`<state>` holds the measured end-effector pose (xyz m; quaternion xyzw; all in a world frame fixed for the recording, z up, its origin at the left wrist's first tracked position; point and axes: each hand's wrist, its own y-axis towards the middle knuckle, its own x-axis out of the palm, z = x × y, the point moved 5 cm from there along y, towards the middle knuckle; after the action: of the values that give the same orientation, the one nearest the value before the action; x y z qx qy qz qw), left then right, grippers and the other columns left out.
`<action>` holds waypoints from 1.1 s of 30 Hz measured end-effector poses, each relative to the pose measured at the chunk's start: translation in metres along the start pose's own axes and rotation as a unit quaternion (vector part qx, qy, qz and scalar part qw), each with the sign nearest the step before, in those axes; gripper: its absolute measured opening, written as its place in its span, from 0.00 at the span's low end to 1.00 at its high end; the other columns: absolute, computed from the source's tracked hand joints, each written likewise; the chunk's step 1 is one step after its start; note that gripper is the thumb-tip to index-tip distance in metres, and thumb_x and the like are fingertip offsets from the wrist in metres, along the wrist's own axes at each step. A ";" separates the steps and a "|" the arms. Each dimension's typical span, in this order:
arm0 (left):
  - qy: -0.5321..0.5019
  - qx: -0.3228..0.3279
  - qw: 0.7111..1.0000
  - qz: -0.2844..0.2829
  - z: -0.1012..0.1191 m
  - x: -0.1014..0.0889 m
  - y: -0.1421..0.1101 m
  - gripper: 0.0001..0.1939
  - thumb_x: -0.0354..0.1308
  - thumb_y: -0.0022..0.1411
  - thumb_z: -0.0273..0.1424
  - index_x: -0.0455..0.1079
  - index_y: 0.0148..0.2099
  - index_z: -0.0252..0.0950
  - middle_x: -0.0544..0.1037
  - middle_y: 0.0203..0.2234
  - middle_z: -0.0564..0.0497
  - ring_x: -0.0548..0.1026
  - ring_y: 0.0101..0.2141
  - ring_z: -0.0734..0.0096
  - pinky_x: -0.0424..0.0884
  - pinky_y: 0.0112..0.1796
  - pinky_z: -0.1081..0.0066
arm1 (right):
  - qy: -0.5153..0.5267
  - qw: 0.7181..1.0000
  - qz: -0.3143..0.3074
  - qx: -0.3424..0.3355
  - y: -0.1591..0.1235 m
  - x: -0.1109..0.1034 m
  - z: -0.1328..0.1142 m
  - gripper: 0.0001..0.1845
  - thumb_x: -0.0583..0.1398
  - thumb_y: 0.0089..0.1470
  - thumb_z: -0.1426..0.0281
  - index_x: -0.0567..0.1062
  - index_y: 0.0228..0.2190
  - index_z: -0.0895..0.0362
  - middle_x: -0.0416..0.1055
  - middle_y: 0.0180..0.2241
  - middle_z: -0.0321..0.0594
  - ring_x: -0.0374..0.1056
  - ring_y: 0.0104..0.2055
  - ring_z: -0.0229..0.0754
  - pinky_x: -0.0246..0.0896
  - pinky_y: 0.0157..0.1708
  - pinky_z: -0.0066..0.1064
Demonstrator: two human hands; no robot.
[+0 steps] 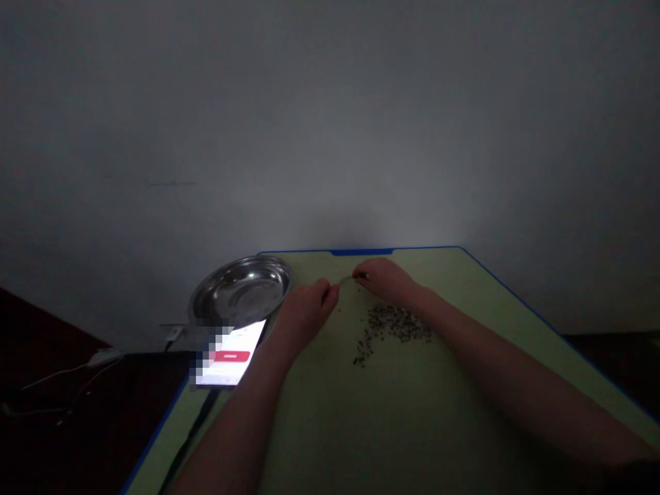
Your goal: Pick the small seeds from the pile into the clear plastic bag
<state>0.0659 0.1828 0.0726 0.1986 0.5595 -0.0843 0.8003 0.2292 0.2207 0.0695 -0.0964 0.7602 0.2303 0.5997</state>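
Over the far half of the green table my left hand (309, 306) is closed, pinching one end of a thin pale strand (346, 280). The strand spans the short gap to my right hand (386, 276), whose fingertips are pinched on its other end. Something small and dark shows at the right fingertips, too small to name. Below the right hand, many small dark bead-like pieces (394, 322) lie in a loose scatter. A few stray ones trail toward the left hand.
A shiny metal bowl (260, 306) sits tilted at the table's left edge. Beside my left forearm lies a lit phone (242, 354), with a dark cable (193, 433) running along the left side. The blue-edged table (330, 426) stands close to a grey wall (330, 124).
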 end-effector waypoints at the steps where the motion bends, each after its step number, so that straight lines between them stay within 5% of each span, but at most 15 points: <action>1: 0.006 0.000 1.000 0.001 0.000 0.000 0.000 0.20 0.43 0.70 0.40 0.70 0.33 0.36 0.77 0.25 0.48 0.72 0.26 0.68 0.56 0.29 0.69 | 0.000 1.000 -0.003 -0.011 -0.003 0.001 -0.005 0.11 0.58 0.58 0.73 0.81 0.37 0.58 0.80 0.38 0.46 0.73 0.40 0.46 0.61 0.39 0.33; 8: -0.006 0.003 1.000 -0.025 -0.001 0.002 0.002 0.27 0.39 0.71 0.43 0.74 0.33 0.36 0.76 0.22 0.48 0.74 0.27 0.67 0.61 0.31 0.69 | 0.019 0.996 -0.031 -0.085 -0.032 0.007 -0.039 0.11 0.59 0.58 0.73 0.80 0.40 0.55 0.78 0.39 0.43 0.72 0.37 0.42 0.60 0.36 0.31; 16: 0.013 -0.016 0.998 -0.065 0.006 0.001 -0.001 0.37 0.31 0.71 0.48 0.76 0.30 0.34 0.79 0.26 0.42 0.77 0.30 0.61 0.65 0.33 0.66 | 0.054 0.987 -0.057 -0.141 -0.064 -0.002 -0.051 0.10 0.59 0.57 0.75 0.81 0.35 0.54 0.77 0.35 0.39 0.71 0.33 0.38 0.56 0.32 0.28; 20: 0.122 -0.033 0.988 -0.088 0.001 0.008 -0.005 0.26 0.38 0.70 0.40 0.75 0.42 0.34 0.81 0.37 0.37 0.79 0.37 0.54 0.69 0.37 0.62 | 0.078 0.988 -0.031 -0.130 -0.070 -0.014 -0.046 0.10 0.59 0.59 0.74 0.81 0.37 0.55 0.77 0.35 0.40 0.71 0.34 0.38 0.59 0.35 0.28; 23: 0.163 -0.043 0.978 -0.119 -0.004 0.016 -0.006 0.18 0.44 0.65 0.32 0.75 0.43 0.31 0.81 0.37 0.34 0.80 0.37 0.50 0.71 0.36 0.60 | 0.098 0.989 0.001 -0.115 -0.071 -0.023 -0.036 0.10 0.59 0.59 0.74 0.81 0.38 0.56 0.77 0.35 0.42 0.71 0.36 0.39 0.61 0.36 0.29; 33: 0.183 -0.053 0.971 -0.143 -0.006 0.024 0.001 0.18 0.44 0.65 0.28 0.73 0.49 0.33 0.80 0.41 0.35 0.80 0.41 0.52 0.73 0.39 0.60 | 0.125 0.988 0.039 -0.086 -0.069 -0.027 -0.013 0.09 0.60 0.58 0.73 0.81 0.36 0.56 0.77 0.33 0.40 0.70 0.34 0.38 0.62 0.36 0.29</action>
<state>0.0700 0.1879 0.0491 0.0864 0.7225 -0.1302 0.6735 0.2545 0.1510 0.0812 -0.1461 0.8100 0.3038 0.4798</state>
